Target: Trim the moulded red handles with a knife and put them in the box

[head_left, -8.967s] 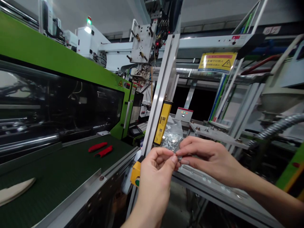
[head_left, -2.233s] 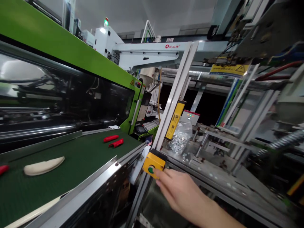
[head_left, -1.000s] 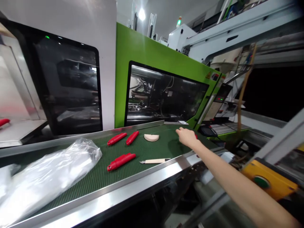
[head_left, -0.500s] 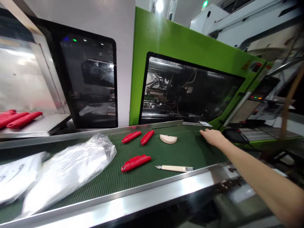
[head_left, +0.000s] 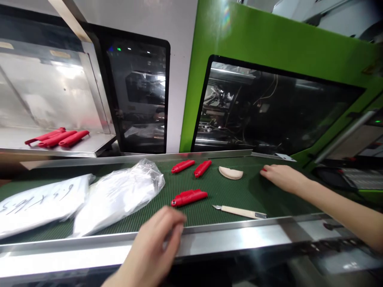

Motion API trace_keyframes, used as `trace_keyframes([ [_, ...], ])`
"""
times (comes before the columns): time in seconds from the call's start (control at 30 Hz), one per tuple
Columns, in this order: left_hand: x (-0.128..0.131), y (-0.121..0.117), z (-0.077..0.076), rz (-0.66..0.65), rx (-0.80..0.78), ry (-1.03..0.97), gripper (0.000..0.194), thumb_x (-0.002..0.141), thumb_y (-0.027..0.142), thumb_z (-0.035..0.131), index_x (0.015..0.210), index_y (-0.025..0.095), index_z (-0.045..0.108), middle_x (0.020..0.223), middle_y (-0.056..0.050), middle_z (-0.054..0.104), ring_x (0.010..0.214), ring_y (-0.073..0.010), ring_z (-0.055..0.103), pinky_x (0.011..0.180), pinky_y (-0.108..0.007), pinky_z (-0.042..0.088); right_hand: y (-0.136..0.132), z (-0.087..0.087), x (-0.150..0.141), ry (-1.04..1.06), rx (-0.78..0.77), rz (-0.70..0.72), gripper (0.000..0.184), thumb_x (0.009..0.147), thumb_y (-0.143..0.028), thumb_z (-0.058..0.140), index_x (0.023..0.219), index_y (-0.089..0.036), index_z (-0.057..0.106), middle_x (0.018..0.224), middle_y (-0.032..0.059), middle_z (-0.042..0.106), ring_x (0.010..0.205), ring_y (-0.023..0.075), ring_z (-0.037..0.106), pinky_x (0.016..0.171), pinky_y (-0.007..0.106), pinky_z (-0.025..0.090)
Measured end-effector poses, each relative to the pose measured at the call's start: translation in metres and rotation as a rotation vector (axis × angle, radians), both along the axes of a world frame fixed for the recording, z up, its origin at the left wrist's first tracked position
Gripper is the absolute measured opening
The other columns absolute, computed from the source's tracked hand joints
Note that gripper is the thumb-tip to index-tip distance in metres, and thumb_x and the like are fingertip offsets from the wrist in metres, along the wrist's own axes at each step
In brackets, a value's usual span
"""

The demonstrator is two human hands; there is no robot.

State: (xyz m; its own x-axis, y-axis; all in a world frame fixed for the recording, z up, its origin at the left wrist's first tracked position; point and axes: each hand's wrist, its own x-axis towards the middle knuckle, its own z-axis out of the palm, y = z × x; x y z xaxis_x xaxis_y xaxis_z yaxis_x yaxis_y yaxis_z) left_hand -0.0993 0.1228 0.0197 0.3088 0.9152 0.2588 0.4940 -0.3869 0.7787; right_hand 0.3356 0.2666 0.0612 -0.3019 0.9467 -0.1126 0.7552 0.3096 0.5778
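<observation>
- Your right hand [head_left: 283, 178] lies palm-down on the green belt [head_left: 227, 195], fingers loosely together over a small red piece [head_left: 263, 170] at the fingertips — whether it is pinched, I cannot tell.
- Your left hand [head_left: 155, 249] hovers open and empty over the belt's near steel rail [head_left: 239, 239].
- On the belt, left of the right hand: a cream offcut [head_left: 230, 173], then red handles [head_left: 191, 167].
- Mind the trimming knife [head_left: 239, 211] nearer the rail — keep fingers off its tip.
</observation>
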Motion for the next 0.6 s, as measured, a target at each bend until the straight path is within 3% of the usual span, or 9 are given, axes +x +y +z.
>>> trace_keyframes([
  [0.03,0.001,0.021,0.005,0.042,0.118,0.116,0.028,0.097,0.031,0.033,0.102,0.023,0.059,0.095,-0.005,0.063,0.089,-0.0176,0.059,0.081,-0.033,0.048,-0.009,-0.002,-0.016,0.010,-0.007,0.055,0.013,0.092,-0.019,0.060,0.104,-0.013,0.062,0.100,0.0033,0.063,0.087,0.0148,0.062,0.079,0.034,0.054],
  [0.1,0.005,0.057,0.011,0.059,0.135,0.219,0.025,0.094,0.024,0.036,0.105,0.020,0.058,0.100,-0.007,0.063,0.092,-0.0201,0.059,0.083,-0.036,0.048,-0.026,-0.007,-0.046,0.041,-0.019,0.152,0.014,0.089,-0.010,0.058,0.102,-0.014,0.063,0.099,0.0029,0.063,0.085,0.0146,0.061,0.075,0.031,0.052],
  [0.23,0.015,0.097,0.012,-0.091,0.107,0.432,0.029,0.091,0.028,0.051,0.117,0.019,0.057,0.113,-0.010,0.062,0.101,-0.0237,0.061,0.088,-0.041,0.050,-0.053,-0.010,-0.086,0.107,-0.028,0.256,0.025,0.078,0.003,0.054,0.092,-0.015,0.065,0.088,0.0035,0.063,0.076,0.0168,0.060,0.061,0.027,0.045],
  [0.3,0.023,0.104,0.008,-0.182,0.101,0.524,0.037,0.086,0.030,0.061,0.121,0.018,0.056,0.110,-0.009,0.062,0.098,-0.0238,0.061,0.085,-0.043,0.052,-0.060,-0.009,-0.096,0.143,-0.005,0.266,0.029,0.076,0.004,0.054,0.091,-0.016,0.066,0.084,0.0056,0.063,0.073,0.0191,0.061,0.055,0.027,0.039],
  [0.4,0.036,0.107,0.002,-0.245,0.122,0.610,0.038,0.085,0.025,0.062,0.122,0.019,0.055,0.107,-0.007,0.061,0.098,-0.0242,0.061,0.085,-0.046,0.053,-0.068,-0.008,-0.108,0.229,0.031,0.289,0.019,0.082,-0.006,0.056,0.091,-0.018,0.067,0.083,0.0065,0.063,0.073,0.0211,0.062,0.054,0.028,0.038],
  [0.5,0.041,0.102,0.005,-0.195,0.156,0.629,0.042,0.083,0.018,0.058,0.125,0.019,0.055,0.106,-0.009,0.059,0.096,-0.0266,0.060,0.082,-0.046,0.053,-0.075,-0.007,-0.129,0.392,0.039,0.364,0.017,0.091,-0.019,0.054,0.100,-0.022,0.067,0.084,0.0032,0.064,0.076,0.0188,0.063,0.058,0.027,0.042],
  [0.6,0.029,0.075,0.016,-0.061,0.193,0.582,0.065,0.079,0.010,0.050,0.141,0.027,0.040,0.110,-0.011,0.055,0.092,-0.0286,0.061,0.077,-0.044,0.053,-0.075,-0.007,-0.166,0.636,0.088,0.427,0.027,0.099,-0.027,0.043,0.118,-0.025,0.062,0.098,0.0018,0.067,0.086,0.0151,0.064,0.072,0.027,0.048],
])
